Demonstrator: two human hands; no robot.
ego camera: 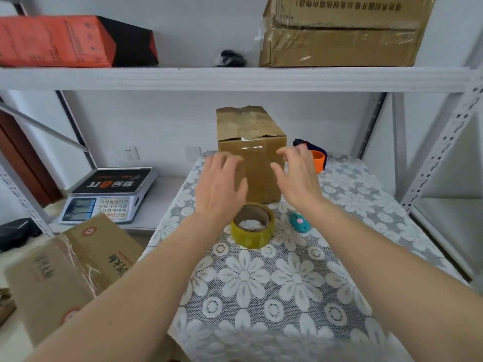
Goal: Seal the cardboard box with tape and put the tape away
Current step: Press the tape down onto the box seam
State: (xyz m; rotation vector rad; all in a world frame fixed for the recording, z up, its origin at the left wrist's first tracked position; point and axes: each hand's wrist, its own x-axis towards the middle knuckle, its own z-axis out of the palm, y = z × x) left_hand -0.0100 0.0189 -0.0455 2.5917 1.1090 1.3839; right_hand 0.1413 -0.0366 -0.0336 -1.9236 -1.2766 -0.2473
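Note:
A small brown cardboard box [251, 142] stands upright on the lace-covered table [287, 283], with a strip of clear tape over its top seam and down its front face. My left hand [220, 188] and my right hand [298, 176] hover in front of the box, one at each side, fingers spread and holding nothing. A yellowish roll of tape [253, 226] lies flat on the cloth just in front of the box, below my hands.
A small teal cutter [300, 222] lies right of the roll. An orange tape dispenser [315, 156] sits behind the box at right. A weighing scale [109, 194] and a printed carton [70, 270] are at left. A shelf with boxes runs overhead.

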